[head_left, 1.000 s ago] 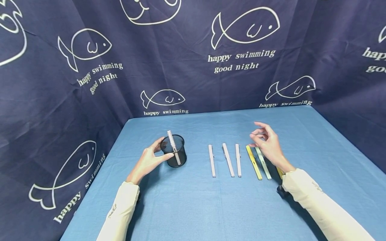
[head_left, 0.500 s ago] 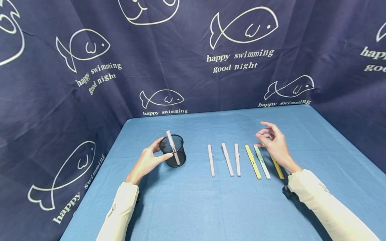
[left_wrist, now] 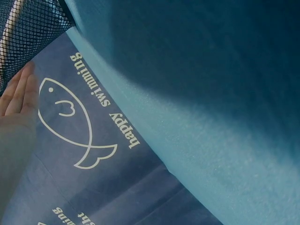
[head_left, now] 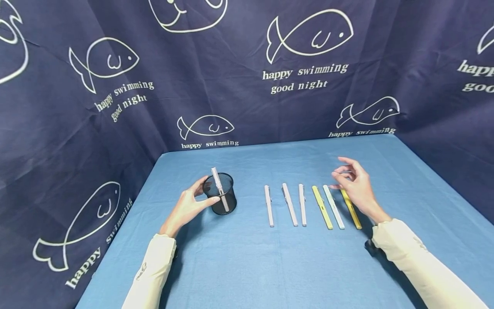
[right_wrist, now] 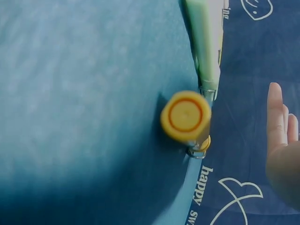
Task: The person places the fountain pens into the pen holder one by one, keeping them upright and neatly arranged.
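My left hand [head_left: 188, 210] holds a black mesh pen holder [head_left: 227, 201] at the table's left, thumb on the near side and fingers round the far side. One pale pink pen [head_left: 217, 180] leans upright inside it. My right hand [head_left: 356, 186] hovers over the right end of a row of pens, with nothing visible in its fingers. Nearest to it are a mint green pen [head_left: 334, 208] and a deep yellow pen [head_left: 352, 210], whose far end the hand partly hides. In the right wrist view the yellow pen's end [right_wrist: 186, 116] looms close, apart from the fingers [right_wrist: 276, 115].
Left of these lie a lighter yellow pen [head_left: 322, 208] and three pale pink pens, the leftmost pink pen [head_left: 269, 206] being closest to the holder. A blue cloth [head_left: 270, 266] covers the table. Dark blue curtains [head_left: 239, 98] with fish drawings stand behind and beside it.
My right hand has moved rightward along the row, uncovering more of the mint green and deep yellow pens. The left hand keeps holding the pen holder; the head view has shifted slightly.
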### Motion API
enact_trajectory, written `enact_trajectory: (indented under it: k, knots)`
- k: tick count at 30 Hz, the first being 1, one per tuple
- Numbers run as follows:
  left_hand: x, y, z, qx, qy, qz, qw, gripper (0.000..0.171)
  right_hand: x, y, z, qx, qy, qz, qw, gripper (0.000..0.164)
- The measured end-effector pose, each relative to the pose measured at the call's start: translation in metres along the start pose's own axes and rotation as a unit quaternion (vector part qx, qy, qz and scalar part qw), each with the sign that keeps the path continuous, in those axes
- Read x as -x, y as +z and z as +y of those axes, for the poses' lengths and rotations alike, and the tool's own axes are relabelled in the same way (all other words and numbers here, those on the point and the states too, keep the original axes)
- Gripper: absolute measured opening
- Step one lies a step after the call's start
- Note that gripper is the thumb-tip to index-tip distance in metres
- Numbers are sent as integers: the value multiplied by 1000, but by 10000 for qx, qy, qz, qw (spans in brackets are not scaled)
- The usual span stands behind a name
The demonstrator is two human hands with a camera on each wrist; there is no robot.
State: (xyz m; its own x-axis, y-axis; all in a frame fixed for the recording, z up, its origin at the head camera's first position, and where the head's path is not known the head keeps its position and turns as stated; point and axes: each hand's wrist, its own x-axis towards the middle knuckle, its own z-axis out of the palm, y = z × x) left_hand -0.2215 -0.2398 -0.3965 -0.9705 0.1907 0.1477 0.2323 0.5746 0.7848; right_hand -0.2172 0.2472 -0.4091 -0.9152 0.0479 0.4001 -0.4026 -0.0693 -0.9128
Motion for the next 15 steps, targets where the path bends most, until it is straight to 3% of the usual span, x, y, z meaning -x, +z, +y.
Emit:
enact_trajectory:
  k: [5, 15]
  knots:
    - [0, 0, -1, 9, -28, -20, 10000, 93, 1, -5, 1, -165, 64, 58, 9998, 45]
    - [0, -1, -1, -4, -21, -34, 10000, 94, 2, -16, -2, 183, 218, 113, 9995, 46]
